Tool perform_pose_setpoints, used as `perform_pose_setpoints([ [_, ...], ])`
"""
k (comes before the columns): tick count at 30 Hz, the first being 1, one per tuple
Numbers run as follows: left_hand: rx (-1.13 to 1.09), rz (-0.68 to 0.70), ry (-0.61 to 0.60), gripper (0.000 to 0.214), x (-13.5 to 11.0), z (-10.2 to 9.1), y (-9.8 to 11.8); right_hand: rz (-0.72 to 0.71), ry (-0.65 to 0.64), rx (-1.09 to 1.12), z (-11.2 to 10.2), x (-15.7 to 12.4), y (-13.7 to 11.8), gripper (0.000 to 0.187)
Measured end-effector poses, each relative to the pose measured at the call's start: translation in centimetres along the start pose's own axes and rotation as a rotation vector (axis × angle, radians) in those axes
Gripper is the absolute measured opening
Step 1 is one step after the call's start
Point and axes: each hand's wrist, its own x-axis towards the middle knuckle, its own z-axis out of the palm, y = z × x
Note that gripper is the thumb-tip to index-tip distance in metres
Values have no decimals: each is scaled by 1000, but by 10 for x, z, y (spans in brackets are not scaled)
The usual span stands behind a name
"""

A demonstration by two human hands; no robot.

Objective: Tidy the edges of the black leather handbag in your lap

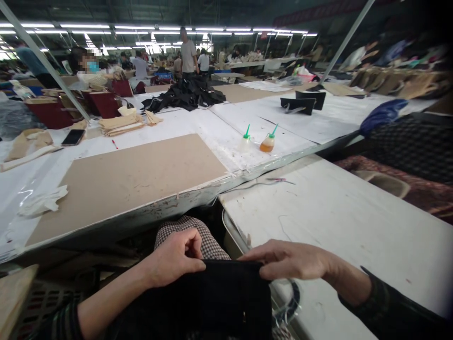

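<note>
A black bag (235, 293) lies on my lap with its straight top edge toward the table. At the top left corner, my left hand (180, 252) pinches the edge between thumb and curled fingers. My right hand (293, 259) grips the other end of that edge, thumb on the near side and fingers behind it. A dark curved handle (294, 300) in clear plastic shows at the bag's right side. One small shiny metal bit (244, 316) sits low on the black face. The lower part of the bag merges with my dark clothes.
A tan board (141, 170) lies on the white table ahead. Two green-tipped bottles (268, 141), a heap of black pieces (186, 94), maroon bags (102, 104) and a phone (73, 137) are on it. Right is a lower white table (339, 226) with thread snips (278, 180). Several people work beyond.
</note>
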Motion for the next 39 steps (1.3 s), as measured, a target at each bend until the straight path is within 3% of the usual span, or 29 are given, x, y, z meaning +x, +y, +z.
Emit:
perform_pose_setpoints([
  [3,-13,11,6,26,-3,2,4,10,-35,-215,0,32,-17,53],
  [7,73,41,42,23,-13,-4,3,-54,2,-659,15,96,-23,29],
  [9,167,54,83,24,-21,-15,-4,-112,19,-710,22,115,-26,18],
  [12,268,-9,101,34,-36,-34,-20,-107,9,-596,16,114,-35,15],
  [16,146,-115,-33,32,-46,-48,-38,54,75,-542,-9,95,-36,15],
  [20,59,-118,-87,33,-37,-48,-49,42,92,-503,-24,91,-21,23],
  [25,-1,-75,-171,38,-15,-55,-53,-50,21,-354,-36,103,-15,52],
  [29,-21,-91,-168,44,1,-61,-48,-69,-19,-349,-52,122,-14,37],
  [32,9,-97,-159,32,14,-61,-46,-57,-18,-365,-60,138,-9,33],
  [39,28,-134,-160,31,41,-57,-55,-98,32,-501,-57,153,-11,24],
])
